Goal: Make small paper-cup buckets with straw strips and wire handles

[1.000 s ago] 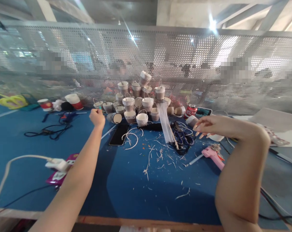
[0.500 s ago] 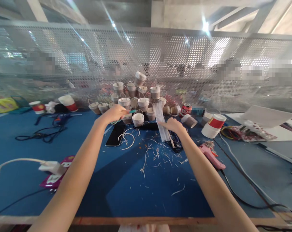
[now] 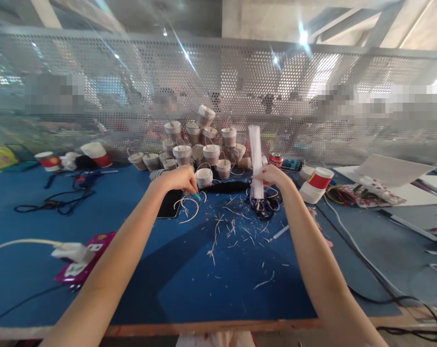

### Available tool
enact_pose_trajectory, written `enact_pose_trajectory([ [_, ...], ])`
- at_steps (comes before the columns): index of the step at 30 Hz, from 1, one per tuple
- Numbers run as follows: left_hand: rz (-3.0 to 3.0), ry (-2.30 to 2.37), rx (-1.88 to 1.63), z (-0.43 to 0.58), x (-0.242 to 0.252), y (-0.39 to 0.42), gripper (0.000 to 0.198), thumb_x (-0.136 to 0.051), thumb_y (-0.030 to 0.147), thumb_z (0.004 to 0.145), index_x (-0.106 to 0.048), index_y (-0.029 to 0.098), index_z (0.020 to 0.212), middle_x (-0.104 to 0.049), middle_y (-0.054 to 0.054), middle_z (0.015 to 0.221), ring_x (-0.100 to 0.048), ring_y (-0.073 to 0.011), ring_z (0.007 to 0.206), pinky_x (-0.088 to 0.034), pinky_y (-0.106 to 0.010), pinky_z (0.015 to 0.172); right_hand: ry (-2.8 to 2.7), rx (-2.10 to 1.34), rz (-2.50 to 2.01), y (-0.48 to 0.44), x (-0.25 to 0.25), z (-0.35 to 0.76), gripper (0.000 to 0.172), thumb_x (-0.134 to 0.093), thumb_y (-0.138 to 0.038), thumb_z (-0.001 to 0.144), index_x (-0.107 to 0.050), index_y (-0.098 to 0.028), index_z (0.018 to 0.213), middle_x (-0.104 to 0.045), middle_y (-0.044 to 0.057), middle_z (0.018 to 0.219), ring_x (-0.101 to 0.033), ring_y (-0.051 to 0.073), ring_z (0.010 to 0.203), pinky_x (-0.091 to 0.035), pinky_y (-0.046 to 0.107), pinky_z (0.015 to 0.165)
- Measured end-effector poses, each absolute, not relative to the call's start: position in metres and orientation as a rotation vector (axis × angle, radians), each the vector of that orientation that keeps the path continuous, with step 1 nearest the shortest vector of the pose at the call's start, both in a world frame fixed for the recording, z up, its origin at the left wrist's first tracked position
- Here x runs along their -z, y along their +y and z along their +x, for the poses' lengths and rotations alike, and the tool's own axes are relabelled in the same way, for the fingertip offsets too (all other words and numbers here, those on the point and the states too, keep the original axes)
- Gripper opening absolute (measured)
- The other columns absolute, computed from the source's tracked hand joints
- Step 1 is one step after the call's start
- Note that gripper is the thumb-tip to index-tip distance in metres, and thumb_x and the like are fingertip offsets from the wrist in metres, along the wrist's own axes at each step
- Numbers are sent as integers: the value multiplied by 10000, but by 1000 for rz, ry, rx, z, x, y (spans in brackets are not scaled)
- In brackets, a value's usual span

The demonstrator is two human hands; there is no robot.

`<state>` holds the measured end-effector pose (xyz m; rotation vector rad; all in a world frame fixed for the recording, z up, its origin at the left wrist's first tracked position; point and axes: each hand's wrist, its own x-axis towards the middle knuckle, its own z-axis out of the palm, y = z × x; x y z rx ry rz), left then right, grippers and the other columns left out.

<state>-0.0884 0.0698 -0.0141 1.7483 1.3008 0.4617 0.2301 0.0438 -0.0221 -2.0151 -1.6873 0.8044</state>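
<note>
My left hand [image 3: 183, 179] is closed, knuckles up, over the end of a dark phone [image 3: 168, 208]. Below its fingertips pokes the end of a small teal tool [image 3: 196, 196]; the rest is hidden in the hand. A curled white cord [image 3: 196, 212] lies just under it. My right hand [image 3: 272, 174] pinches a bundle of translucent white sticks [image 3: 255, 154] at its lower half. The bundle stands nearly upright, its bottom at a dark blue tangle of cord [image 3: 264, 208]. Between the hands are a small white bucket [image 3: 204, 178] with a looped handle and a black strip [image 3: 227, 187].
Several small buckets [image 3: 182, 154] are piled against the perforated screen [image 3: 131, 72]. White scraps [image 3: 233, 229] litter the blue tabletop [image 3: 204, 289]. At right stand a red-and-white cup [image 3: 317, 184] and a cola can [image 3: 275, 159]. A purple power strip [image 3: 84, 258] lies left.
My left hand has moved right and down, turning the teal tool downward. My right hand has closed on the stick bundle, which has gone from leaning to nearly upright and shifted right.
</note>
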Motion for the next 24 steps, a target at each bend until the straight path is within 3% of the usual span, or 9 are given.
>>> enact_pose_trajectory([
  [3,1859,1378,-450,-79,12,62,163,-703,163,673,-662,160,515,-565,-35,414,-626,-220,493,-518,-354,609,-1584,-846,-1955,40,17,243,128,-628,-196,817,-665,-102,895,-726,94,822,-678,153,655,-553,210,584],
  [5,2029,1352,-187,-72,10,56,79,-672,225,715,-706,161,683,-667,-50,575,-654,-201,589,-517,-335,677,-1520,-867,-1942,39,15,250,93,-668,-184,783,-667,-112,842,-719,75,728,-671,159,594,-564,238,561],
  [7,2227,1289,-22,-66,8,50,287,-660,218,712,-687,184,995,-728,-74,880,-674,-207,796,-499,-316,775,-1479,-881,-1920,38,12,254,72,-696,-180,758,-667,-127,797,-712,60,684,-671,164,575,-569,246,554],
  [9,2381,1234,-15,-59,9,44,576,-687,224,675,-556,205,1236,-656,-98,1166,-614,-239,1043,-458,-320,886,-1455,-912,-1858,37,8,254,48,-692,-179,765,-668,-143,785,-720,49,709,-678,156,602,-567,226,562],
  [12,2411,1108,-103,-42,16,38,736,-676,365,706,-404,176,1364,-508,-132,1363,-490,-263,1229,-388,-350,999,-1424,-981,-1681,29,-1,246,35,-636,-161,813,-666,-147,803,-731,52,774,-674,130,617,-553,195,549],
  [15,2296,962,-299,-16,27,32,764,-580,441,793,-261,139,1418,-428,-167,1420,-439,-244,1279,-389,-348,999,-1435,-1019,-1502,18,-13,233,77,-589,-157,846,-664,-140,841,-729,61,788,-667,115,625,-547,184,554],
  [17,2243,907,-292,4,34,26,796,-607,434,779,-233,133,1414,-407,-181,1429,-440,-250,1276,-416,-342,964,-1482,-1013,-1411,12,-19,226,99,-567,-158,858,-662,-147,880,-725,52,790,-671,114,661,-549,188,588],
  [21,2332,953,-167,42,53,4,626,-654,406,758,-402,115,1251,-571,-160,1227,-576,-248,1062,-448,-335,868,-1722,-743,-1558,9,-22,226,117,-568,-195,852,-658,-132,893,-708,47,778,-668,128,695,-523,185,599],
  [24,2515,984,-113,60,72,-14,598,-712,418,710,-426,112,1136,-549,-168,1178,-537,-280,1075,-431,-339,854,-1928,-476,-1997,16,-15,236,133,-611,-207,804,-675,-105,860,-694,67,747,-653,149,645,-486,188,531],
])
